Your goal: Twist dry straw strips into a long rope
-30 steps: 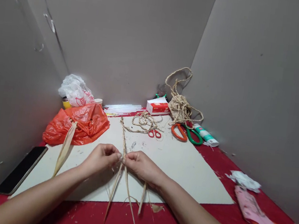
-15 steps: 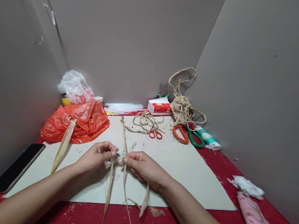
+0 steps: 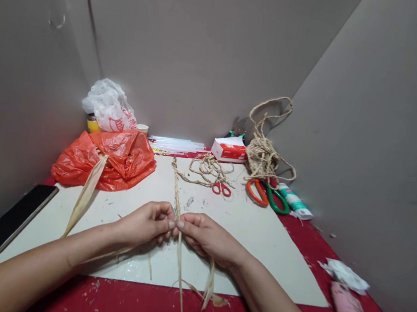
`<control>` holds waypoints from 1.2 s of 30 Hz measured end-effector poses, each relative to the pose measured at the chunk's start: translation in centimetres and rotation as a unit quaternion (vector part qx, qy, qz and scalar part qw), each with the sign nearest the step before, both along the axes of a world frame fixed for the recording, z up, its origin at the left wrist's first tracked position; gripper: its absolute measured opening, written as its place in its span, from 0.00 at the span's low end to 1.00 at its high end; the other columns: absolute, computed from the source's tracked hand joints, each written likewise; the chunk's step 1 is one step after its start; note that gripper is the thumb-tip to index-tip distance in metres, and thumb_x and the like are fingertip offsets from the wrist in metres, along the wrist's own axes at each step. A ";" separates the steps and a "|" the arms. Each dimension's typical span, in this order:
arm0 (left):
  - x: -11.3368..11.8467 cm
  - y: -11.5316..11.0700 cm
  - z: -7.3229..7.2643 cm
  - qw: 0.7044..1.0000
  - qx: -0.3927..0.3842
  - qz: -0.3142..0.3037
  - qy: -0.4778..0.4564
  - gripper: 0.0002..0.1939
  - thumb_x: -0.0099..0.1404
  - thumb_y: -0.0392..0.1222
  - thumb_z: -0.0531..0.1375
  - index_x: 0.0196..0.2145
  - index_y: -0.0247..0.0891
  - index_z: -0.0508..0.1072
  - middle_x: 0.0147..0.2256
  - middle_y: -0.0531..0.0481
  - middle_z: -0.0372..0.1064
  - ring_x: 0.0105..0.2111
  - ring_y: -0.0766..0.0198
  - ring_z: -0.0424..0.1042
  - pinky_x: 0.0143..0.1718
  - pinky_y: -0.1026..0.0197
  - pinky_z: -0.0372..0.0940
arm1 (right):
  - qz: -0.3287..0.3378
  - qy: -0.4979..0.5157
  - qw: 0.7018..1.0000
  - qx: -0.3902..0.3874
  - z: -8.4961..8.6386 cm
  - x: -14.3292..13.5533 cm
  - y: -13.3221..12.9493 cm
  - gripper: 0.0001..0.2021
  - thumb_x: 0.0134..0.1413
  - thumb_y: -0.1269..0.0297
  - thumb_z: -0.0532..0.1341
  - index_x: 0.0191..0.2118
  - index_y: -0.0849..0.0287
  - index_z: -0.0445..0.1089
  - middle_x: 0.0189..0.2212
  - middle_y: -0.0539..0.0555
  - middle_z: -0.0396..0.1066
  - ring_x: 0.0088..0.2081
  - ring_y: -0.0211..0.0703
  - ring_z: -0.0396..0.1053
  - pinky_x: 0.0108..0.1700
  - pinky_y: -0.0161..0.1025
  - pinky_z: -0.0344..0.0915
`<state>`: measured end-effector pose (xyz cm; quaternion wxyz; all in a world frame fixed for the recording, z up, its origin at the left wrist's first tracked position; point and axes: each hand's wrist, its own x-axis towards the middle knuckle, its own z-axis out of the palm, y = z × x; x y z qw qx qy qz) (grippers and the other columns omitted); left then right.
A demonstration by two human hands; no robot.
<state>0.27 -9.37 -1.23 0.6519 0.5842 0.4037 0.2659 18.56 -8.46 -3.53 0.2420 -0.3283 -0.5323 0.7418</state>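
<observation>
A thin braid of dried plant fibre (image 3: 176,188) runs from the back of the white board (image 3: 257,253) toward me. At its near end my left hand (image 3: 154,223) and my right hand (image 3: 204,234) pinch the fibres, their fingertips almost meeting. A loose pale strand (image 3: 180,269) hangs down between the hands past the board's front edge. Another strand (image 3: 209,282) dangles below my right hand. Behind my left wrist, part of a strand slants down along the forearm. The fingers hide the point where the strands cross.
At left lie an orange plastic bag (image 3: 124,161) with a dried leaf (image 3: 87,194) sticking out, and a phone (image 3: 14,221). Farther back are coiled cord (image 3: 207,168), red scissors (image 3: 221,189), a rope bundle (image 3: 263,157), a tissue box (image 3: 230,151) and orange- and green-handled tools (image 3: 277,200).
My left hand has moved right, closer to my right hand at the braid's end. The strand that hung straight below it now trails leftward. The camera view has shifted slightly.
</observation>
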 end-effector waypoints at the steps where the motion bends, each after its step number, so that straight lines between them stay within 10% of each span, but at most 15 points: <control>1: 0.0 0.0 0.0 1.000 -0.018 0.003 -0.008 0.15 0.58 0.50 0.60 0.31 0.35 0.62 0.24 0.53 0.65 0.19 0.73 0.63 0.23 0.67 0.60 | 0.000 -0.001 1.000 -0.002 0.0 0.0 0.0 0.16 0.53 0.52 0.59 0.30 0.63 0.65 0.12 0.40 0.50 0.13 0.26 0.40 0.14 0.29 0.35; 15: -0.5 1.5 0.3 0.986 -0.160 -0.031 -0.030 0.15 0.49 0.43 0.65 0.27 0.34 0.63 0.27 0.48 0.71 0.18 0.70 0.67 0.16 0.69 0.58 | 0.027 -0.018 0.999 -0.011 0.1 0.3 0.1 0.17 0.54 0.51 0.57 0.31 0.63 0.65 0.13 0.40 0.49 0.13 0.26 0.40 0.14 0.29 0.35; 20: 0.0 1.7 -0.2 0.995 -0.093 -0.041 0.012 0.08 0.55 0.41 0.60 0.28 0.35 0.63 0.21 0.54 0.66 0.14 0.77 0.51 0.14 0.70 0.42 | 0.030 -0.014 0.999 -0.028 0.2 0.5 0.1 0.17 0.55 0.52 0.56 0.32 0.63 0.66 0.13 0.40 0.48 0.13 0.27 0.39 0.14 0.29 0.36; 36: -0.2 1.3 -0.7 0.997 0.041 -0.033 0.048 0.15 0.61 0.52 0.55 0.29 0.35 0.63 0.17 0.60 0.52 0.17 0.74 0.44 0.19 0.66 0.40 | 0.034 0.023 0.992 -0.119 0.6 0.8 0.3 0.15 0.55 0.53 0.57 0.31 0.63 0.65 0.12 0.39 0.44 0.14 0.25 0.34 0.14 0.28 0.33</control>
